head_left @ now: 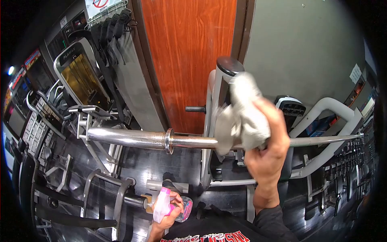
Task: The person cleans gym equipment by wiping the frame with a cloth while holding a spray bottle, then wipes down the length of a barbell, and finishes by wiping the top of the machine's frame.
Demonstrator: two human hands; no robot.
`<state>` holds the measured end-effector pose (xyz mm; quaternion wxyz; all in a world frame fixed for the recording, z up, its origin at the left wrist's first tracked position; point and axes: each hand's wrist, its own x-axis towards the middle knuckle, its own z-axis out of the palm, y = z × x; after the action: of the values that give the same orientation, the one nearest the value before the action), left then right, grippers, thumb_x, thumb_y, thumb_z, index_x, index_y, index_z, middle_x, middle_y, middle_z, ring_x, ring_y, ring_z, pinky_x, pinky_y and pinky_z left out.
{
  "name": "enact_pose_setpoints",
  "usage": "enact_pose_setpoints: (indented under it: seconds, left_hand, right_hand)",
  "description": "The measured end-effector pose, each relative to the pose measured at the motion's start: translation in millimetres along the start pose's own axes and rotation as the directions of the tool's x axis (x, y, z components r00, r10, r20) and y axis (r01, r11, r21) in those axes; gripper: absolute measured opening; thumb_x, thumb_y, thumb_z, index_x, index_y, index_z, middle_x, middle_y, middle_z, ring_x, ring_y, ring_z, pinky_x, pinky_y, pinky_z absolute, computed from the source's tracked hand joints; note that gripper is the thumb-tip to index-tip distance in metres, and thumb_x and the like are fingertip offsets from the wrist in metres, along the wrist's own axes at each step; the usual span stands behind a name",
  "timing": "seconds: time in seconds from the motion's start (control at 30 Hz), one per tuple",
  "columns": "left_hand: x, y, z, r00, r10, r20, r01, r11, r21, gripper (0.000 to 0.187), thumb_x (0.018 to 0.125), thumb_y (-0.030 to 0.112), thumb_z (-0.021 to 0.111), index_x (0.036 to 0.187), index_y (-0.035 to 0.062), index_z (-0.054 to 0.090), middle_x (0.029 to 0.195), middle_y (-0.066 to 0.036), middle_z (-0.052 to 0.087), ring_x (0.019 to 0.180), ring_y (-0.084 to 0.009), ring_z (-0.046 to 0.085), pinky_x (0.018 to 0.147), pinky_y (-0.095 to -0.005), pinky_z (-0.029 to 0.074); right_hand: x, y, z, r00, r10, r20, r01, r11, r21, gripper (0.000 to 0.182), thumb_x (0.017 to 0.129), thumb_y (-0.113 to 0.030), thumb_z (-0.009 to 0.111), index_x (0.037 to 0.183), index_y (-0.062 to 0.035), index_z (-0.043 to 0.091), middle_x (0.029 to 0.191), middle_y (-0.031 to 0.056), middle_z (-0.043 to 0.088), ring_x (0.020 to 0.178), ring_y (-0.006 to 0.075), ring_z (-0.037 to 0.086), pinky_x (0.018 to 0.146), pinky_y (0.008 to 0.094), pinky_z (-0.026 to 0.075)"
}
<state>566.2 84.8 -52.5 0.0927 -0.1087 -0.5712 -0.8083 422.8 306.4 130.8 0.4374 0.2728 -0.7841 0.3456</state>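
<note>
My right hand [272, 141] is closed around a pale grey cloth [248, 115], smeared by motion, in front of a long metal barbell [189, 141]. The cloth hangs over part of the bar; whether it touches the bar I cannot tell. At the bottom, my left hand [171, 213] grips a spray bottle [163, 205] with a pink and white head, and a clear body with a pink label shows beside the fingers. The bar's thick sleeve and collar [169, 141] lie to the left.
Behind the bar stands a grey machine frame [332, 105] with a black-capped upright [230, 65]. An orange wooden door [189, 52] is beyond. Black straps [111, 34] hang at upper left, near a weight machine [82, 72]. Dumbbells [346, 169] line the right side.
</note>
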Motion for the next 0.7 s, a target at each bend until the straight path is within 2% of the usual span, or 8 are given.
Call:
enact_pose_setpoints:
  seconds: [0.07,0.1,0.2,0.37,0.47,0.53,0.6,0.7]
  left_hand:
    - [2.0,1.5,0.9,1.000,0.011,-0.001,-0.011,1.000,0.012,0.043,0.086,0.007,0.065,0.123,-0.0021,0.043,0.098,-0.016,0.053,0.070,-0.0196,0.061,0.062,-0.0296,0.049]
    - [3.3,2.5,0.7,1.000,0.023,0.003,-0.024,0.999,0.023,0.044,0.086,0.007,0.065,0.123,-0.0020,0.043,0.098,-0.016,0.053,0.069,-0.0196,0.061,0.062,-0.0293,0.049]
    - [2.9,4.4,-0.3,1.000,0.017,-0.024,-0.016,0.999,0.034,0.044,0.086,0.007,0.065,0.123,-0.0017,0.043,0.098,-0.016,0.054,0.069,-0.0195,0.061,0.062,-0.0293,0.049]
    - [1.3,5.8,-0.5,0.998,0.054,-0.040,-0.053,0.998,0.030,0.043,0.085,0.005,0.064,0.123,-0.0016,0.043,0.097,-0.015,0.054,0.069,-0.0190,0.060,0.062,-0.0294,0.049]
    - [-2.3,7.3,3.0,0.998,0.050,-0.031,-0.049,0.998,0.029,0.043,0.085,0.004,0.064,0.123,-0.0015,0.044,0.097,-0.015,0.054,0.069,-0.0188,0.060,0.062,-0.0297,0.050]
    - [-5.0,10.1,8.0,0.999,0.042,-0.015,-0.041,0.999,0.023,0.043,0.085,0.003,0.064,0.122,-0.0015,0.044,0.097,-0.015,0.055,0.070,-0.0188,0.060,0.063,-0.0299,0.050]
    - [-7.2,13.5,13.1,0.999,-0.046,0.011,0.046,0.998,0.039,0.045,0.085,0.018,0.068,0.120,0.0033,0.043,0.096,-0.012,0.051,0.072,-0.0222,0.058,0.065,-0.0343,0.048]
    - [-13.5,12.8,16.5,0.998,-0.064,0.017,0.063,0.997,0.037,0.046,0.085,0.018,0.069,0.120,0.0038,0.043,0.096,-0.012,0.051,0.071,-0.0221,0.058,0.066,-0.0347,0.048]
  right_hand:
    - [16.3,21.8,9.6,0.961,-0.262,-0.090,0.228,0.933,-0.279,0.060,0.061,0.014,0.056,0.117,-0.0050,0.060,0.129,0.0202,0.054,0.129,0.0346,0.045,0.106,0.0454,0.035]
    - [18.9,31.4,21.5,0.966,-0.255,-0.034,0.226,0.903,-0.365,0.046,0.074,-0.002,0.063,0.117,-0.0183,0.064,0.131,0.0145,0.055,0.127,0.0311,0.047,0.106,0.0444,0.035]
    - [2.7,55.4,40.1,0.950,-0.305,0.062,0.308,0.892,-0.331,0.042,0.080,-0.003,0.055,0.116,-0.0221,0.065,0.132,0.0115,0.055,0.128,0.0289,0.046,0.110,0.0448,0.031]
    - [-31.2,67.1,12.1,0.882,-0.287,0.374,0.380,0.902,-0.205,0.045,0.072,-0.002,0.061,0.114,-0.0180,0.065,0.123,0.0055,0.061,0.122,0.0256,0.053,0.106,0.0444,0.038]
    - [-41.5,76.8,-16.1,0.845,-0.141,0.515,0.091,0.988,0.121,0.048,0.062,0.009,0.061,0.107,-0.0093,0.064,0.111,0.0114,0.065,0.113,0.0285,0.058,0.101,0.0423,0.043]
    - [-38.5,77.3,-29.2,0.846,-0.055,0.530,0.013,0.996,0.083,0.048,0.062,0.010,0.059,0.107,-0.0073,0.063,0.109,0.0128,0.065,0.109,0.0307,0.059,0.098,0.0412,0.045]
    - [-25.5,70.2,-41.5,0.823,0.076,0.564,-0.079,0.997,-0.018,0.052,0.062,0.010,0.057,0.112,-0.0032,0.057,0.104,0.0154,0.065,0.098,0.0363,0.061,0.088,0.0400,0.049]
    - [-16.1,56.1,-40.0,0.974,0.076,0.214,-0.095,0.992,0.080,0.055,0.064,0.013,0.052,0.117,-0.0021,0.054,0.105,0.0197,0.064,0.101,0.0346,0.063,0.086,0.0367,0.050]
